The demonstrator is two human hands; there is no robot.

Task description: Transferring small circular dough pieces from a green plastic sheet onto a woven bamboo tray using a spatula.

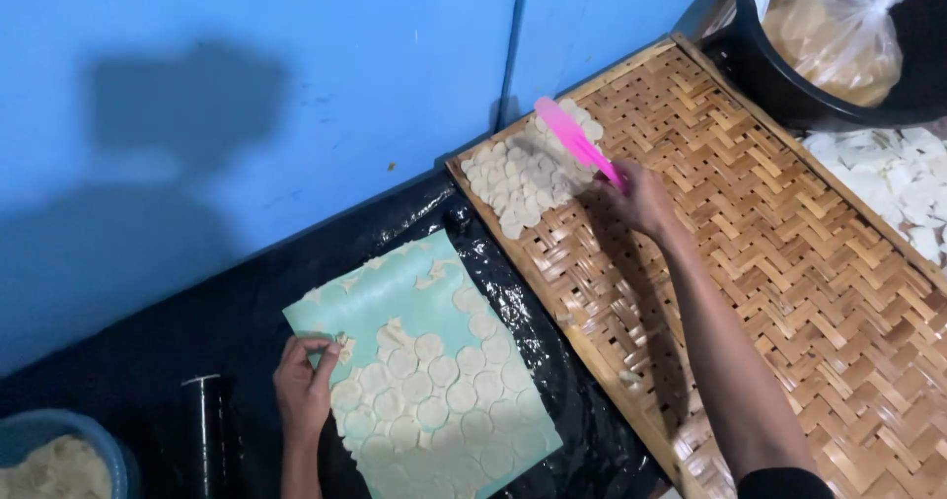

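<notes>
**Moving dough rounds onto the woven tray**

Blue walls stand behind a dark, shiny black sheet (552, 361) that covers the floor. On it lies a green mat (395, 292) full of thin, pale dough rounds (434, 400), cut close together. The left hand (304, 386) rests at the mat's edge, its fingers pinching the corner to hold it flat.

The right hand (641, 201) reaches over the woven bamboo tray (789, 262). Its fingers are closed around a pink flat scraper (577, 142). The blade points at a small heap of rounds (518, 178) already lying in the tray's far corner.

To do this well, I think the scraper should slide low and slow, so no round tears or folds. Each round should lie flat beside the others, not on top.

A black tub (789, 90) with a tied plastic bag (838, 31) sits past the tray. A blue bowl of dough (49, 455) sits near the left.
</notes>
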